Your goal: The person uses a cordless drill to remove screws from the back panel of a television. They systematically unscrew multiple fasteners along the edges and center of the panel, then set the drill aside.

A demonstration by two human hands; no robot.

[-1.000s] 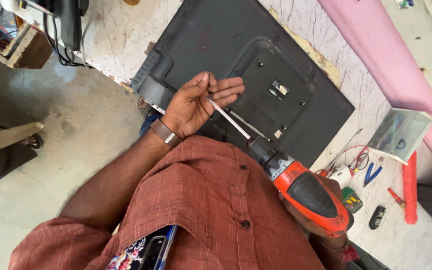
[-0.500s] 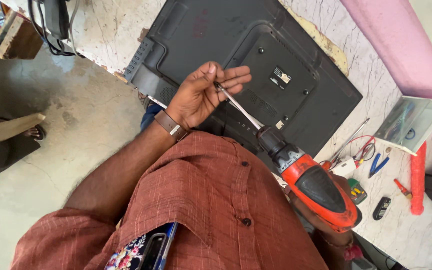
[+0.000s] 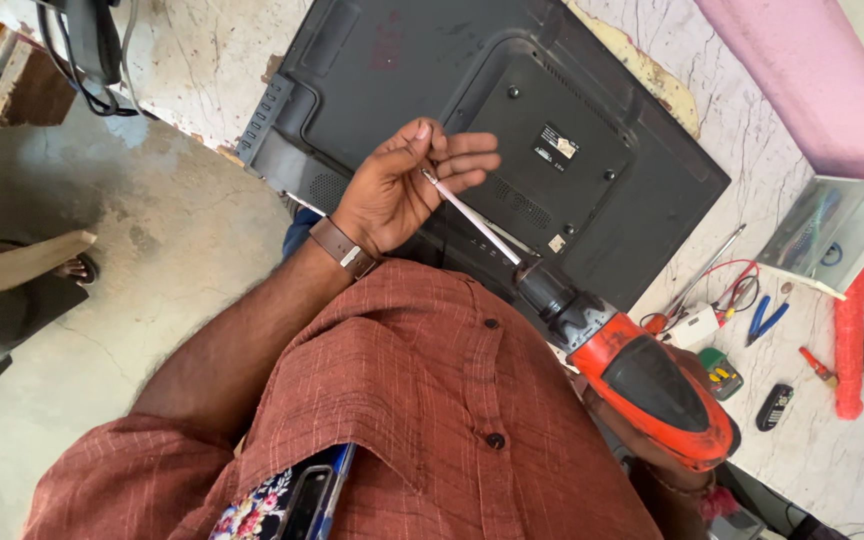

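The left grip (image 3: 407, 190) pinches the long bit (image 3: 472, 218) of the orange drill (image 3: 642, 375), fingers curled. The right grip is hidden. A small white label (image 3: 557, 148) sits at two o'clock on the black television back (image 3: 432, 90).

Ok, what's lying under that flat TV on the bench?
The TV lies back-up on a pale, cracked bench top; a yellowish pad edge peeks out near its far corner. Whatever else sits beneath is covered by the TV, and its near edge is hidden behind the left hand and drill.
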